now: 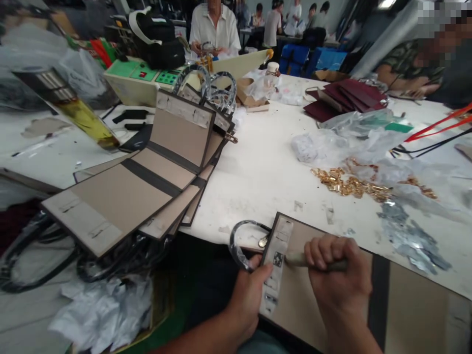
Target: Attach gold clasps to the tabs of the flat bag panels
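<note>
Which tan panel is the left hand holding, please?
The separate tan panel beneath the tool in the right hand; the other panels lie stacked at left.

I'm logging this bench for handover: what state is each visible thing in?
Left hand: gripping bag panel
Right hand: closed around tool
Tool: held, tip contact unclear
Bag panel: spread open, beige side up
Curved handle: plastic-wrapped
Panel pile: overlapping, skewed
Gold fittings: loose, heaped
Silver metal plates: loose, scattered
Maroon panels: stacked unevenly
Bottle: holding yellow liquid
</note>
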Demonstrator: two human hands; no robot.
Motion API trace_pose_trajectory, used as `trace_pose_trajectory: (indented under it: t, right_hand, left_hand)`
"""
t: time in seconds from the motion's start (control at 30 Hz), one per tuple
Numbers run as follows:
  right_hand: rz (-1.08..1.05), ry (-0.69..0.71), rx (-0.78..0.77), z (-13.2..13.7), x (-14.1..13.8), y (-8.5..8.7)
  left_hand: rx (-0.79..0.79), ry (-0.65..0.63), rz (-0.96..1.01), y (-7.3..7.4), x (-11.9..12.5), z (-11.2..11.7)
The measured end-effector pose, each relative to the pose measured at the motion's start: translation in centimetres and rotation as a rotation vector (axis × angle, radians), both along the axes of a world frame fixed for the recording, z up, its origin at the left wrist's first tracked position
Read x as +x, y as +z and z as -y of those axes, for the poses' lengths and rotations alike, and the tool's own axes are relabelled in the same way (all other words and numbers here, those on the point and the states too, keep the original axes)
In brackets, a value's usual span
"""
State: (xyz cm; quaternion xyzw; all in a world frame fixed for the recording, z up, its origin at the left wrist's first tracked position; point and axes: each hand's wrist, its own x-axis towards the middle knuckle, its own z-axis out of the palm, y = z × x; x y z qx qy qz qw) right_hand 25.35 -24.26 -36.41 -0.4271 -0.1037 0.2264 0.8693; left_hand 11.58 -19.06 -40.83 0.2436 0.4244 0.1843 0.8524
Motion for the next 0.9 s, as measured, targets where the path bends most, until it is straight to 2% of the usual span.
trace_pose_trajectory:
  t: [0.2,0.33,0.5,0.6,0.8,0.9]
  right_hand:
    - [0.023,0.019,0.014,-0.7,-0.6,-0.4]
    - [0.182,0.091,-0.004,-1.1,-1.3,-0.8]
    - [0.369,0.242,-0.095,-1.4,-1.3,0.5]
    - [0.417,0.223,-0.089,-1.4,-1.1,1.3]
    - [0.469,0.274,-0.221,-1.4,-1.3,0.6]
    - [0.487,0.298,-0.169,-1.7,-1.5,1.5]
  left_hand:
    - [0.029,0.008,0.015,-0.5,0.2,-0.1]
    - [0.008,0.005,0.047,-0.3,0.3,0.0]
    - [0.011,-0.005,0.076,-0.4,0.2,0.0]
    - [0.003,-0.005,0.090,-0.6,0.2,0.1]
    - [-0.002,0.008,0.118,-0.4,0.4,0.2]
    - [0.013,0.019,0.100,-0.2,0.1,0.0]
